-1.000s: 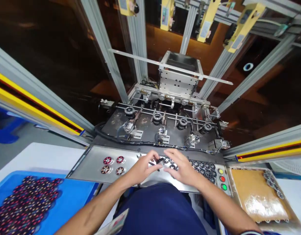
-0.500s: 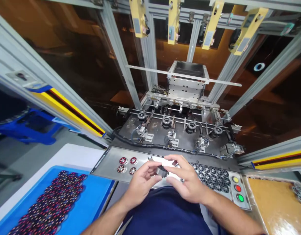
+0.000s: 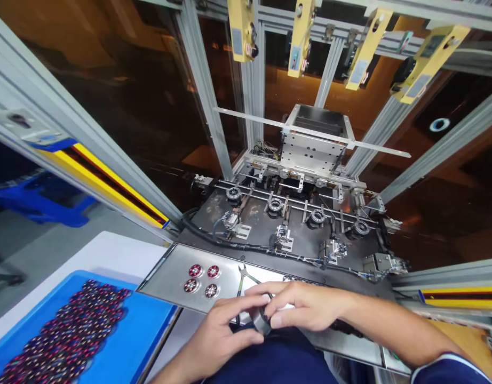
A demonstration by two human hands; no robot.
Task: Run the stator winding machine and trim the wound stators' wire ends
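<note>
Just above my lap, my left hand curls its thumb and fingers around a short, dark grey ring-shaped part. From the other side my right hand has its thumb and fingertips pressed against the same ring, covering part of its opening. Beyond my fingers, a pair of cutting pliers lies with its jaws pointing away on the metal shelf. Several round red-and-black wound parts, one of them a red coil, rest on that shelf to the left.
A blue tray full of similar red-and-black parts stands at the left. Behind the shelf, a machine bed carries several ring fixtures and small clamps. Yellow sensor units hang above it. Aluminium posts and yellow light strips flank the opening.
The view has shifted, and both hands are lower, closer to my body. My right hand has closed in on the ring, its forearm now lying across the shelf. The pliers show more fully.
</note>
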